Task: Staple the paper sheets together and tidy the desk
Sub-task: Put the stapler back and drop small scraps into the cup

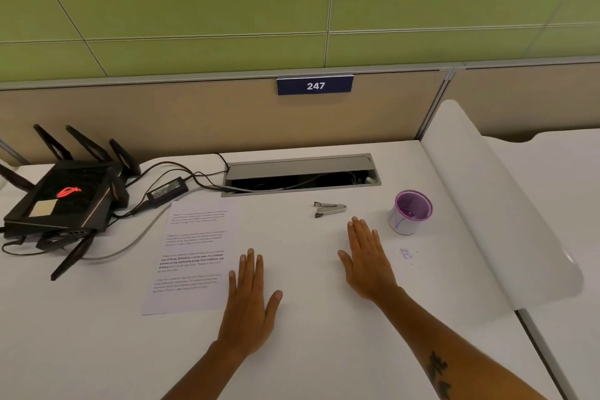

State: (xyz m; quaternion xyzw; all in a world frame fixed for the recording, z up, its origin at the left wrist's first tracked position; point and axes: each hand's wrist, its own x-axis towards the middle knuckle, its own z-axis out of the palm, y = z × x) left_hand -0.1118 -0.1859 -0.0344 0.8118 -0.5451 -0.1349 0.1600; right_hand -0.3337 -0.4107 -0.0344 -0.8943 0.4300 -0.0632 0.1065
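Printed paper sheets (194,253) lie flat on the white desk (308,351), left of centre. A small grey stapler (328,208) rests further back, near the cable slot, its jaws spread apart. My left hand (251,299) lies flat on the desk with straight fingers, its little finger at the sheets' right edge. My right hand (367,260) also lies flat and holds nothing, its fingertips a short way in front of the stapler. A purple-rimmed white cup (409,213) stands to the right of the stapler.
A black router (61,198) with antennas, a power brick (167,191) and cables crowd the back left. A metal cable slot (300,174) is set into the desk at the back. A curved white divider (496,214) borders the right side. Tiny paper scraps (406,253) lie near the cup.
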